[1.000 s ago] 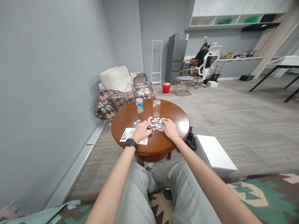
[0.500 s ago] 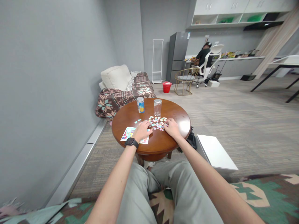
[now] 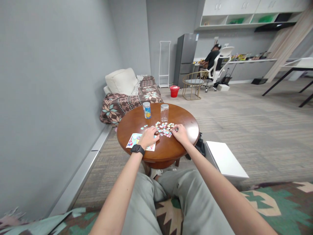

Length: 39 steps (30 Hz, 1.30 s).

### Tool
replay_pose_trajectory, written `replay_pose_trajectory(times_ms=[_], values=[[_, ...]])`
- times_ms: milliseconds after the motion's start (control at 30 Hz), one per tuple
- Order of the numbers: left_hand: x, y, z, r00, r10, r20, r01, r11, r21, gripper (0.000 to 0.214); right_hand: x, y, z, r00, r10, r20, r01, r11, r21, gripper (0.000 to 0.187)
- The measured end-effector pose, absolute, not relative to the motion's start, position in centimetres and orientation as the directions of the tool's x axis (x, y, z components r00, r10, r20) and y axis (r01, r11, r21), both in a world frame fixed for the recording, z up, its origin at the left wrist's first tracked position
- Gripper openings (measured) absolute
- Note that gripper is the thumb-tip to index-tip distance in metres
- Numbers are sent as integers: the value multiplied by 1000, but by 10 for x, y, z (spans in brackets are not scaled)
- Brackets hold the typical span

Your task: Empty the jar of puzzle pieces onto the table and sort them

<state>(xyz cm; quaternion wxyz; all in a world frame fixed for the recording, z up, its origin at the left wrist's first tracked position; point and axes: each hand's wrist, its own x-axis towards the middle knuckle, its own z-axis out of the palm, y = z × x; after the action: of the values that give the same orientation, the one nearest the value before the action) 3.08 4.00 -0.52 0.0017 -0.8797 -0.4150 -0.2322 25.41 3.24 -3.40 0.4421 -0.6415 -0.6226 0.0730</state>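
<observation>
A round brown wooden table (image 3: 171,148) stands in front of my knees. A scatter of small pastel puzzle pieces (image 3: 164,128) lies at its middle. My left hand (image 3: 148,136), with a black watch on the wrist, rests with curled fingers at the left edge of the pieces, partly over a colourful picture card (image 3: 133,141). At the right edge of the pieces my right hand (image 3: 180,132) has its fingers bent down onto them. Whether either hand pinches a piece is too small to tell. Behind the pieces stand a blue-labelled jar (image 3: 146,110) and a clear jar (image 3: 164,113).
A white box (image 3: 226,160) sits on the floor right of the table. A sofa with a patterned blanket (image 3: 127,98) runs along the grey wall at left. Farther back are a red bucket (image 3: 174,91), a gold chair (image 3: 194,85) and a person seated in a white office chair (image 3: 215,63).
My right hand has slid slightly left, closer into the puzzle pieces. The left hand stays where it was. The view has shifted slightly.
</observation>
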Motion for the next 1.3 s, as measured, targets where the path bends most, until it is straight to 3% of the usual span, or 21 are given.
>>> replay_pose_trajectory(times_ms=[300,567,700,933,1300], values=[[31,39,-3,550,739,389,730,-652,208,20,256,32,-34,219,882,418,712,148,-686,11],[31,38,-2,550,740,387,730,-651,207,19,254,27,-29,225,891,395,794,67,-604,17],[31,38,-2,549,741,387,731,-650,208,20,255,29,-31,240,887,394,745,92,-661,14],[31,38,-2,545,742,391,735,-647,204,21,257,31,-32,293,891,346,511,160,-845,15],[31,40,-5,546,738,396,737,-648,192,20,254,27,-29,222,895,387,601,187,-777,26]])
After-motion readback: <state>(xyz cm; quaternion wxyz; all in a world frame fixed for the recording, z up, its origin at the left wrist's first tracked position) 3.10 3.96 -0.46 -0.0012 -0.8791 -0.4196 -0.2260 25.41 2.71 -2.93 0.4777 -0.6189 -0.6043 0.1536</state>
